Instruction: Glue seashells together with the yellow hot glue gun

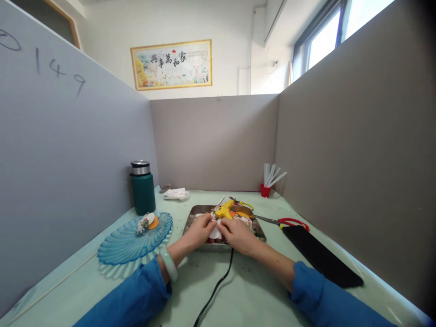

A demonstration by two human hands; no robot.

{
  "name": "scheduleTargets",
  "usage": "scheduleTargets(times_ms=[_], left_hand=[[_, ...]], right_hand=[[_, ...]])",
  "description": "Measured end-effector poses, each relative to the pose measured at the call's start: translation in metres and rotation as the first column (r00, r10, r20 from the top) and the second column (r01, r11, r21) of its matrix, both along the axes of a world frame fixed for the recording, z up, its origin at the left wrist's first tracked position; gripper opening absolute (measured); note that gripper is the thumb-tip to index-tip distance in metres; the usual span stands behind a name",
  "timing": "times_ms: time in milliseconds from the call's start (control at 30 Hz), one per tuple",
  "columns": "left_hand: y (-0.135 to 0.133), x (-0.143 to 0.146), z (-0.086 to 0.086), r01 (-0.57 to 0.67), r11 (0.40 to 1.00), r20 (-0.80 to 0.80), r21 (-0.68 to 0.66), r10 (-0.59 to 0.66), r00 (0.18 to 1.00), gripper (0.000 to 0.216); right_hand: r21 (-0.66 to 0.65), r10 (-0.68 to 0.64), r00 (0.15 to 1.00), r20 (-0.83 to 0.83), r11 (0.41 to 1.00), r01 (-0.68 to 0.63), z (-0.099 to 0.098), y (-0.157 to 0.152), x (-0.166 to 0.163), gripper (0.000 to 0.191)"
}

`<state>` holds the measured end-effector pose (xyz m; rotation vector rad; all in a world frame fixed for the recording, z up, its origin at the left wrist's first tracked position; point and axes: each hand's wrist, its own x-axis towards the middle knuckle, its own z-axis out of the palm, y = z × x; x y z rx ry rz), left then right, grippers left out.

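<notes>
My left hand (200, 230) and my right hand (238, 234) meet over the near edge of a metal tray (259, 232). Both have their fingers pinched on a small white shell-like piece (215, 232) between them. In the tray lie several shells and a yellow glue gun (224, 210), just beyond my fingertips. The gun's black cord (218, 284) runs toward me between my forearms. I wear blue sleeves and a pale green bangle (168, 263) on the left wrist.
A blue glass shell-shaped plate (129, 240) with a few shells lies at left, a green thermos (142, 187) behind it. Red-handled scissors (289, 222) and a black flat case (320, 256) lie at right. A red cup of white sticks (266, 190) and crumpled tissue (176, 194) are at the back. Partition walls close three sides.
</notes>
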<state>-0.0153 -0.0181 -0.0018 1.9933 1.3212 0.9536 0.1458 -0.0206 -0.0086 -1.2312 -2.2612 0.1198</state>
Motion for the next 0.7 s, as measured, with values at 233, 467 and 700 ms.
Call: scheduleTargets(times_ms=[233,467,700], left_hand=[[0.0006,-0.0006,0.0006,-0.014,0.997,-0.085,0.082,0.021,0.996,0.022],[-0.0014,-0.0011,0.0037,-0.002,0.994,-0.095,0.107,0.012,0.995,0.022],[-0.0002,-0.0012,0.0013,0.015,0.998,-0.023,0.058,-0.013,1.000,0.024]], right_hand=[[-0.001,-0.006,1.000,0.021,1.000,0.006,0.0009,-0.0003,-0.0001,0.036],[-0.003,0.005,1.000,0.022,1.000,-0.005,0.0008,-0.0002,-0.0002,0.035],[0.030,-0.002,1.000,0.006,1.000,0.002,-0.0010,0.0018,0.0007,0.033]])
